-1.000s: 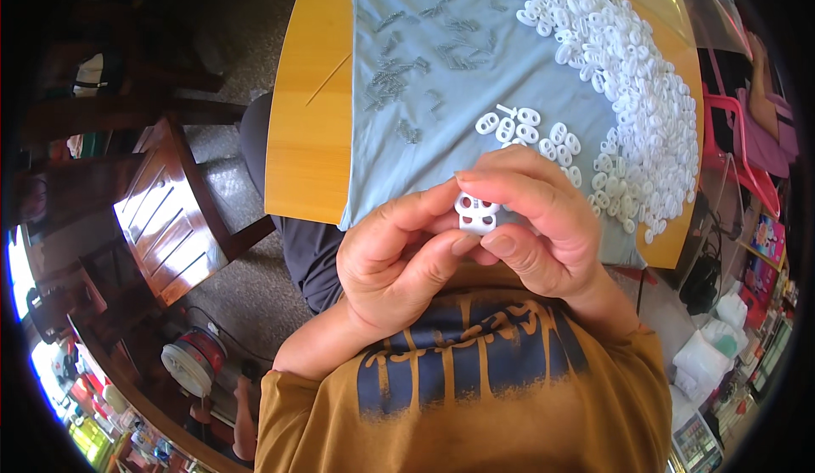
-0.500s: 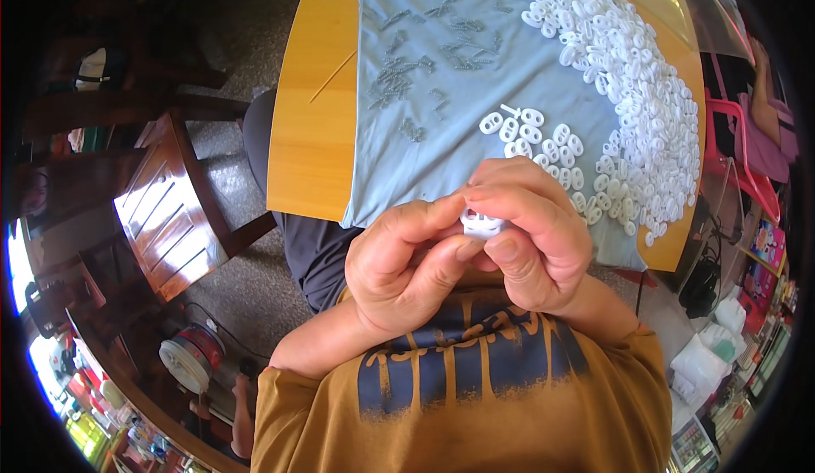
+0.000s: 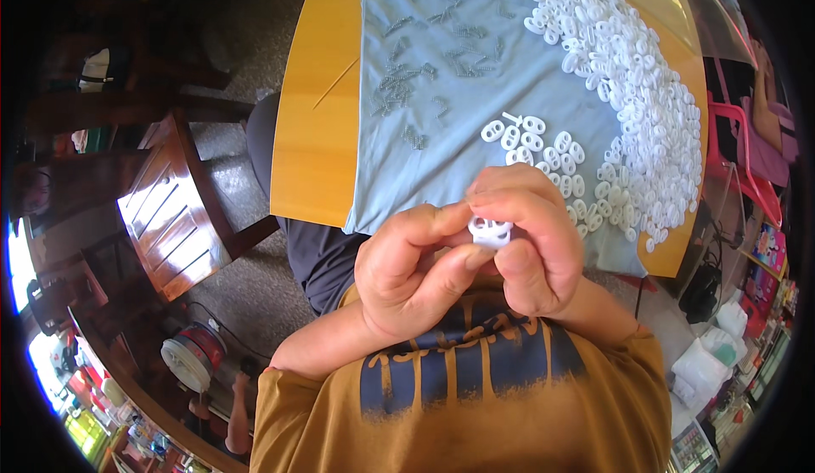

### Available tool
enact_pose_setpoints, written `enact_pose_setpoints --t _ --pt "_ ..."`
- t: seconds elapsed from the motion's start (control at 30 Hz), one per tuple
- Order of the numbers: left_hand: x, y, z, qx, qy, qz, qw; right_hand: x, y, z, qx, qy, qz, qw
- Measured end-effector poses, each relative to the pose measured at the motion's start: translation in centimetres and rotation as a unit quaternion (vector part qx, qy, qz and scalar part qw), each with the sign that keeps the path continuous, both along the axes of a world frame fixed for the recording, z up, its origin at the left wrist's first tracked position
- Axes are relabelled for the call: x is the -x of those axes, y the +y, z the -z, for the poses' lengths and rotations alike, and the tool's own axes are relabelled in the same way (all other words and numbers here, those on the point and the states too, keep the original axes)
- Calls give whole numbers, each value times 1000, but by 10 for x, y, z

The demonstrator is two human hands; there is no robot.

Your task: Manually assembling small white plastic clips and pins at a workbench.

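A small white plastic cord lock (image 3: 491,235) with openings in its top is pinched between my two hands, close to my chest. My left hand (image 3: 416,271) grips its left side with thumb and fingertips. On the other side, the thumb and curled fingers of my right hand (image 3: 543,256) close on it. Fingers partly cover the piece, so any small part inside it cannot be made out. Just beyond my hands, several loose white oval cord locks (image 3: 532,142) with two holes lie on a light blue cloth (image 3: 407,176). Small metal springs (image 3: 395,87) are scattered over the cloth's far left.
A large heap of white cord locks (image 3: 654,125) curves along the right side of the yellow wooden table (image 3: 310,154). Left of the cloth lies a thin wooden stick (image 3: 336,82). A red chair (image 3: 739,154) stands at the right, a dark wooden one (image 3: 174,210) at the left.
Both hands still hold the cord lock. It has shifted slightly nearer and to the right, and more of its front shows between my thumbs.
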State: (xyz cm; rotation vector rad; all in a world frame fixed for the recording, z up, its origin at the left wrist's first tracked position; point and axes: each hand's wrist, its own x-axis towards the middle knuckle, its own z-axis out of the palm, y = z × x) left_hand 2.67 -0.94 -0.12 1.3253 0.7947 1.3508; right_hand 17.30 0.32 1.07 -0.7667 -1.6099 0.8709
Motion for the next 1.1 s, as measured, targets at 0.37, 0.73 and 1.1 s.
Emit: enact_pose_setpoints --t 0.37,0.73,1.1 --pt "-2 1 5 -5 -60 44 997 4 0 2 13 47 -8 999" --pt "-3 6 -1 -42 12 21 999 14 -1 17 -30 96 40 994" --pt "-7 1 5 -21 13 -4 1000 18 -2 25 -39 113 58 991"
